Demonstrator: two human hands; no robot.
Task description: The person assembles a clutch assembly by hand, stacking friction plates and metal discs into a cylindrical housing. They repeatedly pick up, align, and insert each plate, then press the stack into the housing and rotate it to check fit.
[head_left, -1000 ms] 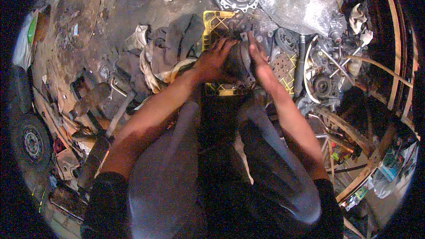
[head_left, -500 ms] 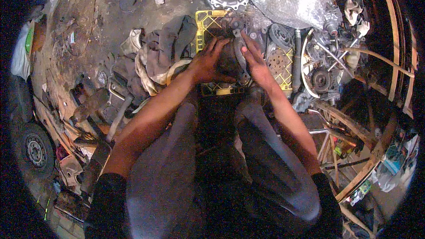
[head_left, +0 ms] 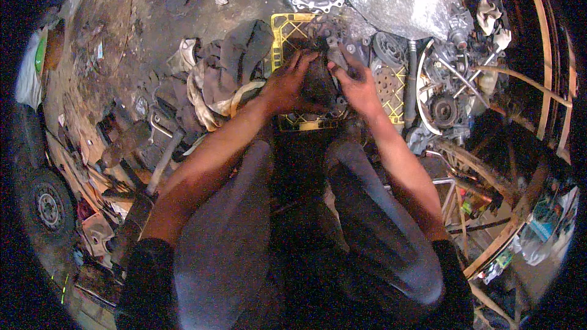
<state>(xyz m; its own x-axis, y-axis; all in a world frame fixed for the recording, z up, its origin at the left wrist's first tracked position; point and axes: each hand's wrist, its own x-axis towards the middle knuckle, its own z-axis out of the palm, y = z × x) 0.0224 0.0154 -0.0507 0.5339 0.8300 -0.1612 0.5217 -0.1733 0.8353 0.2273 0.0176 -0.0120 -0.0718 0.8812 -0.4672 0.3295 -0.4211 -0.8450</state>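
A dark, greasy metal engine part (head_left: 319, 82), long axis running near to far, is clamped between the left hand (head_left: 286, 84) and right hand (head_left: 358, 85) over a yellow plastic crate (head_left: 287, 30), as half a second earlier.

We see bare forearms running down from our left hand (head_left: 286, 88) and right hand (head_left: 361, 88), uncovered from wrist to above the elbow. Below the elbows, well back from the hands, short black fabric sleeves (head_left: 147, 269) begin, one on each arm, belonging to a dark top. Between the arms and beneath the hands, loose grey-blue cloth trousers (head_left: 379, 232) cover both legs, smooth and faintly shiny over the knees.
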